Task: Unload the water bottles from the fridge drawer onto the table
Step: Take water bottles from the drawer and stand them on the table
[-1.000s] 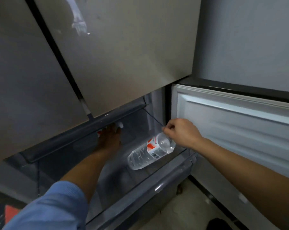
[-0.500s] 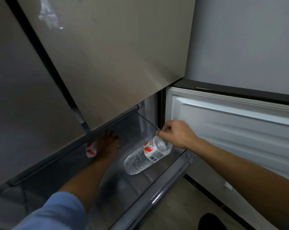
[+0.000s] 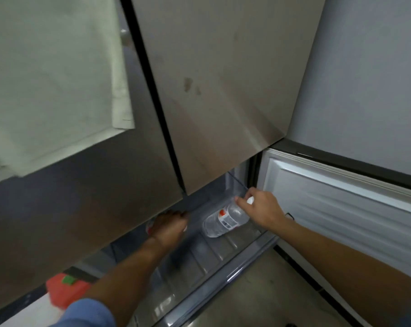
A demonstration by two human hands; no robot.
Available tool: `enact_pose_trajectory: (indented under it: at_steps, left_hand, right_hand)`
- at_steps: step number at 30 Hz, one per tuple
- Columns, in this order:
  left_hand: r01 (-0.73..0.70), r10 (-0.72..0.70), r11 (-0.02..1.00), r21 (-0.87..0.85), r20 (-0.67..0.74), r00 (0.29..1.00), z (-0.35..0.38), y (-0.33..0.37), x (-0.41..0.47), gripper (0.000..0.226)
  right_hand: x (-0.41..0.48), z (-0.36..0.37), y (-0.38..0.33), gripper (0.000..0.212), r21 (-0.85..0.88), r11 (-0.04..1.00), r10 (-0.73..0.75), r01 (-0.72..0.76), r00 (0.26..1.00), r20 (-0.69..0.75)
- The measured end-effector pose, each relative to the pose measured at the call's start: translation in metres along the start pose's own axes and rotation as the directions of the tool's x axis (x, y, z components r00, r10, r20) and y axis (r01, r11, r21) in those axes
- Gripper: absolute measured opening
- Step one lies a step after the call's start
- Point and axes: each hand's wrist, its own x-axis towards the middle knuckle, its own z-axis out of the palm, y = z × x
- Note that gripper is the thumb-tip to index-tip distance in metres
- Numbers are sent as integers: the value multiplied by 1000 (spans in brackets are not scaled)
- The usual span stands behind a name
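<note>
right hand [image 3: 262, 210] pinches bottle 1 [image 3: 223, 220] neck, lying in drawer [image 3: 199, 256] | left hand [image 3: 170, 224] grips bottle 2 [image 3: 149, 226], mostly hidden

Kitchen setting: a tall steel fridge [image 3: 223, 67] with paired upper doors, a clear pulled-out drawer [image 3: 206, 256] and an open white-lined lower door [image 3: 341, 204], standing beside a plain wall [image 3: 369, 79] on a hard floor [image 3: 258, 293].

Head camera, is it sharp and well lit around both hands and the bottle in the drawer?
Head view: the right hand and the water bottle whose neck it pinches are fairly sharp and lit; the left hand is motion-blurred and in shadow under the fridge door, so its grip is unclear; glare streaks the drawer floor ridges.
</note>
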Motion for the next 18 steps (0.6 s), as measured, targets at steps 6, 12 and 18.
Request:
enact_pose_trajectory:
  at_steps: [6,12,18]
  left_hand:
    - [36,-39,998,-54,-67,997,-26,-2,-58,33]
    - [366,-363,931,-3,-133,922,-63,0,-118,36]
    - [651,-699,715,-254,-257,667,-95,35,-184,31]
  right_hand:
    - [-2,-6,-38,45,-318,907,-240,276,959,149]
    - [-12,-19,-65,36,-331,825,-428,458,889,163]
    - [-35,-51,-101,29,-193,711,-658,676,737,154]
